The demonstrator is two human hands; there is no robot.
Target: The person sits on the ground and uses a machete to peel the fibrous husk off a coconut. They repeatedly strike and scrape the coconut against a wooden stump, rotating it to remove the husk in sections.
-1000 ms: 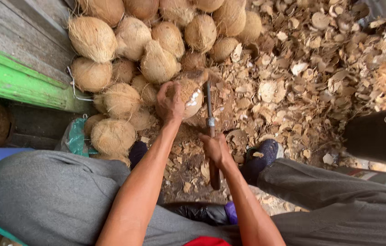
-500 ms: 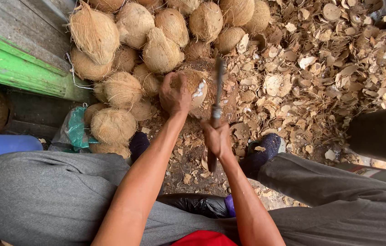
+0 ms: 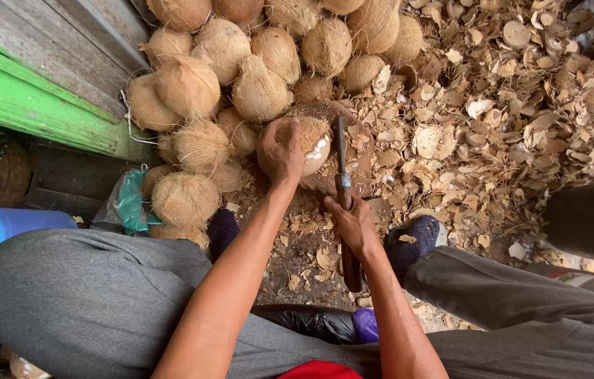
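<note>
Just one view here, the head cam, and it's looking almost straight down over the person's own knees. It's sitting pretty close, so both forearms are running up from the bottom edge, with the coconut pile (image 3: 241, 77) filling the top and the husk-littered ground (image 3: 507, 119) spreading off right.

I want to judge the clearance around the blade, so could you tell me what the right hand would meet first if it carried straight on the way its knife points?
The right hand holds a knife pointing up-frame, beside the coconut that the left hand grips. Straight ahead the tip seems to reach shell scraps on the ground first, though depth is unclear.
</note>
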